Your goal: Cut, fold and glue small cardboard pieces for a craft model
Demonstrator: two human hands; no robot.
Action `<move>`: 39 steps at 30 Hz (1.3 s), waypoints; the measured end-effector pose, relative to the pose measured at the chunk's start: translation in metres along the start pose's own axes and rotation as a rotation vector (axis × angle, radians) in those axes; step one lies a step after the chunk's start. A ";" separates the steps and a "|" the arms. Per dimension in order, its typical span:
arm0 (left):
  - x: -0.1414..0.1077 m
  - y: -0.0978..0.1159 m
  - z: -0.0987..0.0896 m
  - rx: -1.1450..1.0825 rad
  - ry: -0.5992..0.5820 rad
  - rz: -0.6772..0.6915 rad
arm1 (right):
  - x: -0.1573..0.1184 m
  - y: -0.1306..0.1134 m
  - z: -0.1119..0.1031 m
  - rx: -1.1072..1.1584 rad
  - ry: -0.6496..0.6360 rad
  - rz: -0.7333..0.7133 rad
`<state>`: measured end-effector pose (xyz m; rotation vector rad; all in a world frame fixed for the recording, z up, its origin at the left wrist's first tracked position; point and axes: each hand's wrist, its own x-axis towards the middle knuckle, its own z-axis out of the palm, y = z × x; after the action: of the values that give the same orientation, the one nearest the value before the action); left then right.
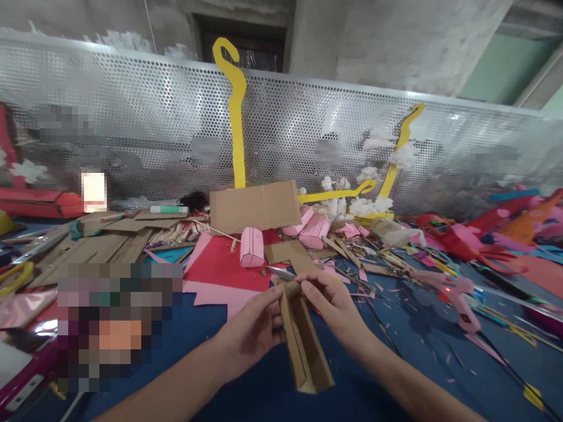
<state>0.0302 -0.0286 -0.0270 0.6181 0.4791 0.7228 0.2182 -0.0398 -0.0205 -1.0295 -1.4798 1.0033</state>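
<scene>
A long folded piece of brown cardboard point(303, 343), shaped like a narrow open trough, slants toward the front edge of the view. My left hand point(255, 325) grips its far end from the left, thumb on top. My right hand point(328, 302) pinches the same end from the right, where the cardboard curls over. Just beyond my fingers, a pointed metal blade point(281, 273) shows; its other end is hidden. A small pink box shape point(252, 248) stands behind on red sheet point(224, 264).
A pink glue gun point(457, 299) with a red light lies at the right, its cable running forward. Cardboard strips point(105, 249) cover the left side. A cardboard box point(255, 206) with a yellow hooked strip point(237, 129) stands before a perforated metal panel point(145, 117).
</scene>
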 end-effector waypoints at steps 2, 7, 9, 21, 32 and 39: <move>0.000 0.000 0.000 0.003 -0.002 0.005 | 0.000 0.000 0.000 -0.058 -0.001 -0.037; 0.000 0.000 0.001 0.023 -0.004 0.019 | 0.002 0.004 -0.003 -0.122 -0.017 -0.059; -0.001 -0.001 0.002 0.026 -0.003 0.018 | 0.002 0.003 -0.004 -0.121 -0.020 -0.059; -0.001 0.000 0.000 0.014 0.005 0.010 | 0.002 -0.001 -0.003 -0.150 -0.026 -0.074; 0.002 0.000 -0.002 -0.057 0.039 -0.035 | 0.008 -0.001 -0.007 -0.260 -0.036 -0.098; 0.001 0.000 -0.001 -0.083 0.058 -0.011 | 0.013 0.006 -0.009 -0.305 -0.022 -0.103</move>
<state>0.0307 -0.0274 -0.0279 0.5178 0.5029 0.7477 0.2260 -0.0252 -0.0217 -1.1454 -1.7220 0.7321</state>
